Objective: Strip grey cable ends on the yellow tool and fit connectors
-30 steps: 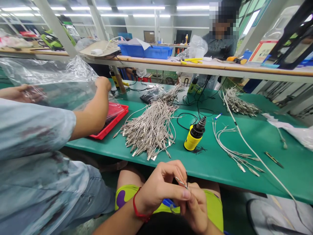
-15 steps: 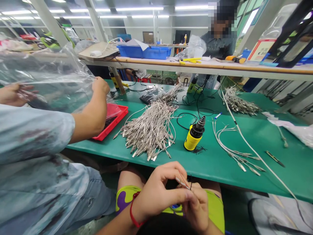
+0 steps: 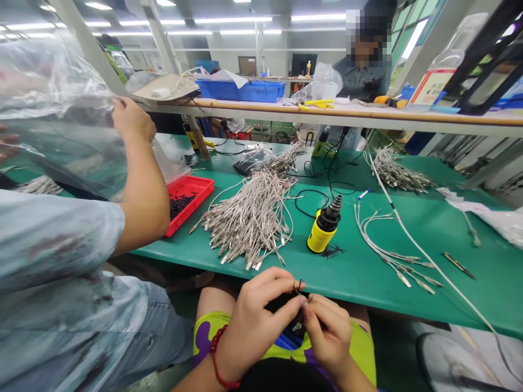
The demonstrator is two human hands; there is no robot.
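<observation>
My left hand (image 3: 261,318) is closed, pinching the thin wire end of a cable (image 3: 299,287) between thumb and fingers, just off the front edge of the table. My right hand (image 3: 330,336) grips the same cable slightly lower, its fingertips touching those of my left. Small dark and reddish strands stick up at the pinch; most of the cable is hidden by my fingers. Beyond my hands lies a heap of grey cables with metal plugs (image 3: 249,218). A yellow hot-air gun (image 3: 322,231) stands nozzle up to its right, with thin black tube pieces (image 3: 334,251) beside it.
A co-worker's arm (image 3: 143,163) at the left holds up a large clear plastic bag (image 3: 77,136) near a red tray (image 3: 190,209) of black bits. Several loose cables (image 3: 392,256), tweezers (image 3: 458,265) and a marker (image 3: 363,194) lie at right. A shelf (image 3: 253,108) crosses behind.
My hands have shifted slightly, the wire end now pinched closer between both sets of fingertips. The co-worker's arm and plastic bag have moved up and left, uncovering more of the red tray.
</observation>
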